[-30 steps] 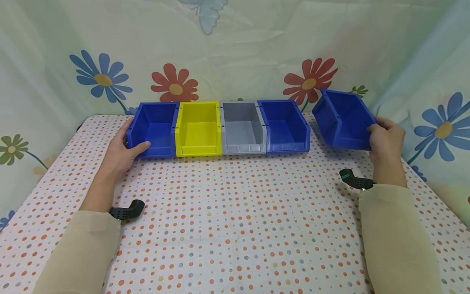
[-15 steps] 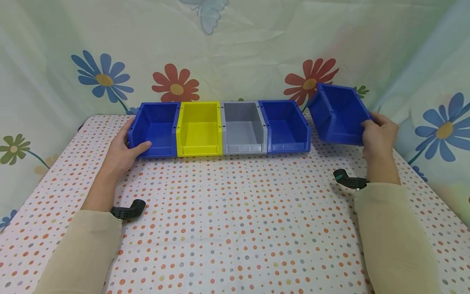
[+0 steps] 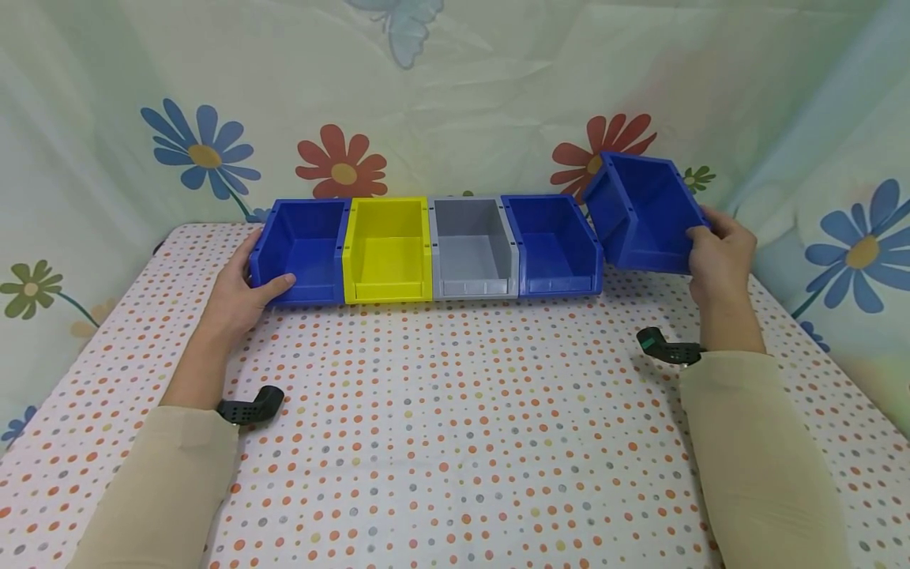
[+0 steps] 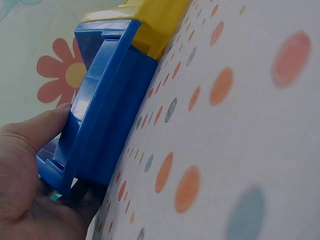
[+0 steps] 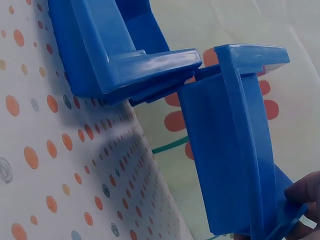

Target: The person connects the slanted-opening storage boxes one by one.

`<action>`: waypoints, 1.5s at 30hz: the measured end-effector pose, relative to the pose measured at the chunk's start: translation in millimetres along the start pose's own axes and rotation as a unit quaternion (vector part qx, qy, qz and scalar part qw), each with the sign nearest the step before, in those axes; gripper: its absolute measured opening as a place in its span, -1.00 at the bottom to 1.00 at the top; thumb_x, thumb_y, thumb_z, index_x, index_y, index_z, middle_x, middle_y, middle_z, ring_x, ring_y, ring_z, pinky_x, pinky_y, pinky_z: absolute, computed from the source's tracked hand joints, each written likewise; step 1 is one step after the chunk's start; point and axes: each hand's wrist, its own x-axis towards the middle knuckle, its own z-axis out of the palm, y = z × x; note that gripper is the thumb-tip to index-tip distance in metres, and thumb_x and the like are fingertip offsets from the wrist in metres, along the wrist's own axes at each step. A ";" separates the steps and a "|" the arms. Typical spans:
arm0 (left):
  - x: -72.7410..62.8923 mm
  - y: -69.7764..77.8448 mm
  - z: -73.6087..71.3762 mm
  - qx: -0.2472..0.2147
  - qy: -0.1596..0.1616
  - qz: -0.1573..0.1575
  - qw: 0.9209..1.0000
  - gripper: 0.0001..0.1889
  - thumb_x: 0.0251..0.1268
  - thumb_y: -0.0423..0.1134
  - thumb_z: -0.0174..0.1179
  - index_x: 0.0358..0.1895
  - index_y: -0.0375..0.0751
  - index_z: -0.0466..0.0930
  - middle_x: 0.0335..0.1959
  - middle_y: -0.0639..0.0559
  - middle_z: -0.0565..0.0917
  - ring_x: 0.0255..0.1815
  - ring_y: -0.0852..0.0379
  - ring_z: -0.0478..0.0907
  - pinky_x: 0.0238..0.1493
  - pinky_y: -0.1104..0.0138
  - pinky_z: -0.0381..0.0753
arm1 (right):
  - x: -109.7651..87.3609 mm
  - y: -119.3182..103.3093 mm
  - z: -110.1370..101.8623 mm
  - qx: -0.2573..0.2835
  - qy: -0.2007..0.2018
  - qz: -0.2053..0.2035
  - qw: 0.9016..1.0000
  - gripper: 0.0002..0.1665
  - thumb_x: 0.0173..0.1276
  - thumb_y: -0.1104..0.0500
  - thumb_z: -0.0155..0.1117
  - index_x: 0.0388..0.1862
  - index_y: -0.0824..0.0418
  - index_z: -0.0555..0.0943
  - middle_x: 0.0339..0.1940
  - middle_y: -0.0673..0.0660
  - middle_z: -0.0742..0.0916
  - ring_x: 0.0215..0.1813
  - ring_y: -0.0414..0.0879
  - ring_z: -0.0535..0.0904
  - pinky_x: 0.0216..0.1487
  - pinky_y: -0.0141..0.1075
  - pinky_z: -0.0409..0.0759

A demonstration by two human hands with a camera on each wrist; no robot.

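Note:
Four plastic bins stand side by side in a row: a blue bin (image 3: 306, 249) at the left end, a yellow bin (image 3: 388, 253), a grey bin (image 3: 472, 251) and a second blue bin (image 3: 553, 249). My left hand (image 3: 238, 296) grips the left end bin, its thumb over the front edge and its fingers along the outer side. With my right hand (image 3: 721, 257) I hold a further blue bin (image 3: 650, 213) by its right wall. That bin is tilted and raised above the tabletop. In the right wrist view the held bin (image 5: 220, 150) comes close to the row's end bin (image 5: 125, 65); whether they touch I cannot tell.
A white cloth with coloured dots (image 3: 441, 427) covers the table. Behind the row hangs a flowered curtain (image 3: 483, 95), which also runs down both sides. Each wrist wears a black camera mount, one on the left (image 3: 252, 407) and one on the right (image 3: 668, 348).
My right hand has moved left and slightly up with the tilted blue bin, bringing it closer to the row's right end. My left hand keeps its grip, and the row stays in place.

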 end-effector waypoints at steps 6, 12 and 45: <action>0.3 0.3 -1.1 -0.008 -0.003 -0.001 1.000 -0.01 0.49 -0.03 0.26 0.71 0.33 -0.30 0.75 -0.11 -0.14 0.73 -0.29 -0.15 0.63 -0.25 0.05 | 0.8 -0.3 1.5 -0.004 -0.006 -0.005 1.000 -0.42 0.69 0.12 -0.11 0.62 -0.16 0.31 0.65 -0.05 0.34 0.64 -0.13 0.25 0.69 -0.11 0.14; 0.2 1.3 -1.7 -0.014 -0.006 -0.004 1.000 -0.01 0.49 -0.02 0.25 0.71 0.34 -0.31 0.75 -0.10 -0.14 0.73 -0.28 -0.15 0.64 -0.23 0.05 | 0.7 -0.8 2.1 -0.027 -0.010 -0.013 0.999 -0.40 0.70 0.12 -0.13 0.64 -0.15 0.27 0.67 -0.06 0.32 0.65 -0.13 0.23 0.69 -0.12 0.14; 1.8 0.8 -2.0 0.001 0.002 0.001 1.000 0.00 0.47 -0.05 0.28 0.72 0.29 -0.28 0.74 -0.10 -0.10 0.73 -0.27 -0.12 0.64 -0.24 0.05 | -1.0 -3.0 -4.3 -0.038 -0.059 -0.056 0.996 -0.40 0.73 0.04 -0.20 0.67 -0.29 0.17 0.70 -0.16 0.21 0.71 -0.11 0.11 0.70 -0.10 0.03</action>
